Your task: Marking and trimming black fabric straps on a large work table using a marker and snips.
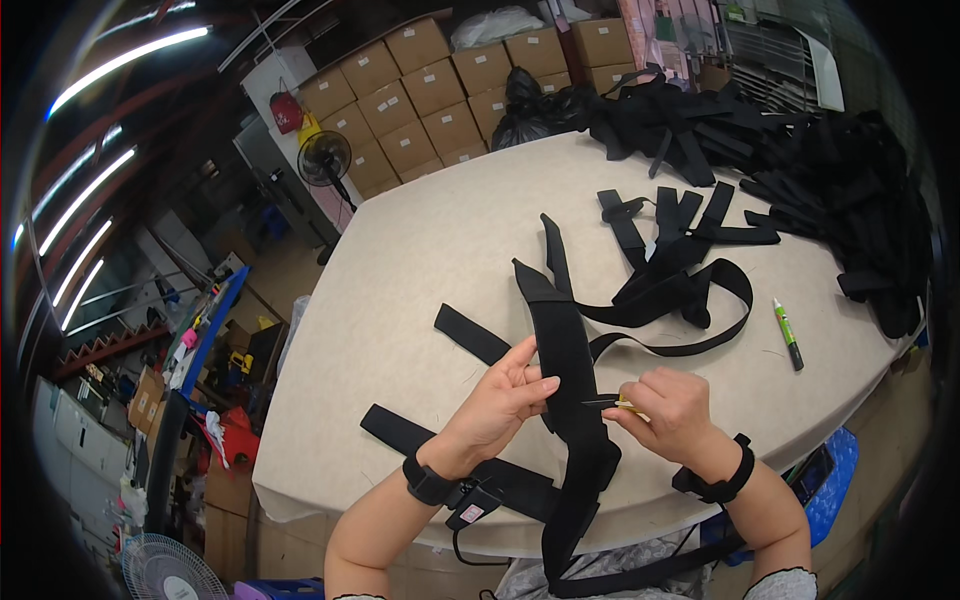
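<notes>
In the head view, my left hand (504,407) grips the edge of a wide black fabric strap (566,352), thumb on its near face. The strap runs down over the table's front edge towards my lap, and narrower branches spread from it. My right hand (667,412) pinches a small yellow-handled cutting tool (624,406), most of it hidden by the fingers. Its thin pointed metal end lies at the strap's right edge; I cannot tell whether it touches the fabric. Beyond the hands, a thin black band (739,300) curls in a loop on the table.
The table (405,247) has a cream cover. More black straps (675,232) lie behind, and a large heap of them (847,187) fills the far right. A green marker pen (787,334) rests at right. Stacked cardboard boxes (435,86) and a standing fan (324,159) stand beyond.
</notes>
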Demonstrator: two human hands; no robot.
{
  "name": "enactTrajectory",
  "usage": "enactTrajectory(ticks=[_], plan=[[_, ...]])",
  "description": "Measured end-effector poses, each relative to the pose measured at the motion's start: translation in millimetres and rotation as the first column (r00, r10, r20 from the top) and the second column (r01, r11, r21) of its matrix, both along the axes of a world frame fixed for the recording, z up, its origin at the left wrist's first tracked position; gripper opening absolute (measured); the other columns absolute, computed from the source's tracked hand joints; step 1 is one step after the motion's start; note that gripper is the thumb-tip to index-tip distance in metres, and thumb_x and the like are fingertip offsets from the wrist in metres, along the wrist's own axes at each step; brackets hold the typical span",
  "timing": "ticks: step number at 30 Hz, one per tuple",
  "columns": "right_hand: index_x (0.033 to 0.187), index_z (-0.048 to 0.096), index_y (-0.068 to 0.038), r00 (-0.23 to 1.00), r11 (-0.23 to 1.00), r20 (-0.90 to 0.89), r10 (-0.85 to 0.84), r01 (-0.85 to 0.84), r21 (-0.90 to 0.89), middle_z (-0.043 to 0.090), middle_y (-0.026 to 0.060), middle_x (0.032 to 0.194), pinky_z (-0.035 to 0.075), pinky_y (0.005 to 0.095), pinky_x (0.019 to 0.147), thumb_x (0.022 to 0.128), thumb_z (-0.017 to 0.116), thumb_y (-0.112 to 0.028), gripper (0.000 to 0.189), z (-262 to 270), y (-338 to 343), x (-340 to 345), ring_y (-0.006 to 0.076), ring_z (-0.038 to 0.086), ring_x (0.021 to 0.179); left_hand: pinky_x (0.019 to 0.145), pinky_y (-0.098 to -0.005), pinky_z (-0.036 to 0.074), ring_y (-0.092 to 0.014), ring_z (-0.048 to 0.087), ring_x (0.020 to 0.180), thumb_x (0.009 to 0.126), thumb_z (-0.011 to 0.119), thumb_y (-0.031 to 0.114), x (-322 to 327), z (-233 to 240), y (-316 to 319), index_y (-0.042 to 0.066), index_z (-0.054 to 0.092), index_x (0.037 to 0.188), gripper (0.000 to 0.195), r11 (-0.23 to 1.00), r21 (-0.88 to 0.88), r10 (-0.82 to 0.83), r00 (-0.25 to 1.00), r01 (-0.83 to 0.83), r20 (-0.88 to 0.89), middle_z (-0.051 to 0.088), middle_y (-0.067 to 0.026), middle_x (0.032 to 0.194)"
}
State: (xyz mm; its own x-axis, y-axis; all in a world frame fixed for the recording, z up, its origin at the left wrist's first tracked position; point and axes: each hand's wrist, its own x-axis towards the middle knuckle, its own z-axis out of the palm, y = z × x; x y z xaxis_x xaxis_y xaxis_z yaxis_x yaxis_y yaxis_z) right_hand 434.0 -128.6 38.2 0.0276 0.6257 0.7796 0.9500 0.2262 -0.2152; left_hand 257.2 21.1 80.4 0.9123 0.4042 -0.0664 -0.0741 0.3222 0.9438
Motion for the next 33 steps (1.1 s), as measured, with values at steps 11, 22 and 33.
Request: enactTrajectory(ticks=[11,22,33], plan=[[0.069,0.057,-0.013,0.994,1.000,0.108,-0.001,0.003,-0.016,0.047,0.0001,0.059,0.037,0.0316,0.045,0.075,0.074,-0.032,0.026,9,-2,1,0.0193,0.049,0.051,0.076,-0.0226,0.049,-0.007,0.061,0.088,0.092,0.054,0.003,-2,1,-6,0.005,0.031,0.142,0.054,1.000,0.007,0.021,1.000,-0.021,-0.014,0.066,-0.0041,0.105],[0.071,0.048,-0.010,-0.068,0.798,-0.997,0.039,-0.599,0.072,0.037,-0.0084,0.056,0.023,0.0218,0.044,0.086,0.068,-0.017,0.026,26,56,-4,0.0015,0.031,0.049,0.084,-0.0297,0.048,-0.017,0.057,0.098,0.085,0.066,0.004,-1,-11,-31,0.001,0.039,0.130,0.053,0.820,0.389,0.411,0.905,-0.420,0.109,0.055,-0.0106,0.113],[0.075,0.055,0.000,0.743,0.914,-0.643,0.185,-0.370,-0.164,0.053,0.0093,0.061,0.040,0.0316,0.052,0.081,0.068,-0.025,0.028,52,76,-29,0.0176,0.049,0.054,0.083,-0.0311,0.052,-0.018,0.060,0.101,0.080,0.071,0.003,-4,-35,-61,-0.006,0.053,0.116,0.041,0.551,0.685,0.527,0.835,-0.478,0.159,0.061,-0.0119,0.105]])
